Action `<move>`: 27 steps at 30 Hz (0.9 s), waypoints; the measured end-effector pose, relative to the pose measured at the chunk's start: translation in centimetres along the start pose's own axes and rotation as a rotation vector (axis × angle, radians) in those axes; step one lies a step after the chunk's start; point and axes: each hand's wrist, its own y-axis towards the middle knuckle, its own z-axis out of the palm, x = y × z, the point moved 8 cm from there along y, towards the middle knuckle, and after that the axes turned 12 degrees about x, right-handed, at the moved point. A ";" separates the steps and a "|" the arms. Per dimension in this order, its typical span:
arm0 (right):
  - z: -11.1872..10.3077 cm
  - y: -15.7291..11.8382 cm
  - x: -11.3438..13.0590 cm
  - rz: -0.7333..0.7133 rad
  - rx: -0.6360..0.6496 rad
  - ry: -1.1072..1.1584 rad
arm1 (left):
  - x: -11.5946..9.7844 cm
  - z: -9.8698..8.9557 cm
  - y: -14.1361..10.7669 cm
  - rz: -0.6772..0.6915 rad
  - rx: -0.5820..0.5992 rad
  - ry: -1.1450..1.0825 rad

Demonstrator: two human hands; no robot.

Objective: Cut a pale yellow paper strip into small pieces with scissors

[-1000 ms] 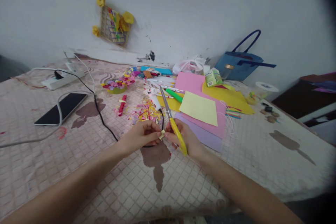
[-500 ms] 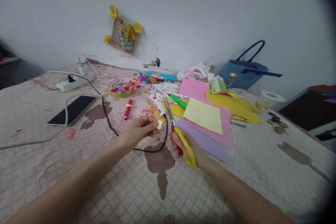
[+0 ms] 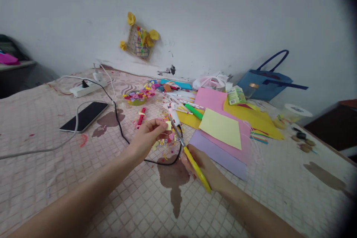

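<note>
Between the fingertips of my left hand (image 3: pixel 149 135) is a small piece of pale yellow paper (image 3: pixel 168 125). My right hand (image 3: pixel 199 163) is closed around the yellow handle of a pair of scissors (image 3: pixel 181 139). Their blades point up and away, with the tips right beside the paper; whether they touch it I cannot tell. Just beyond the blades lies a white glue gun (image 3: pixel 173 113) with a black cord. Small paper scraps (image 3: pixel 161 145) are scattered on the tablecloth under my hands.
Right of my hands lie a pale yellow sheet (image 3: pixel 220 128), a purple sheet (image 3: pixel 220 156) and pink paper. A red clothespin-like piece (image 3: pixel 141 117), a phone (image 3: pixel 84 117) and a power strip (image 3: pixel 88 88) are on the left. A blue bag (image 3: pixel 267 83) stands by the wall.
The scissors have turned and their blades have come close to the paper piece in my left hand. The whole view has shifted slightly, so things appear further right and lower.
</note>
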 end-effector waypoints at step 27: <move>-0.1 0.3 -0.9 0.027 -0.021 -0.209 | 0.1 -0.2 -0.2 -0.001 -0.050 0.014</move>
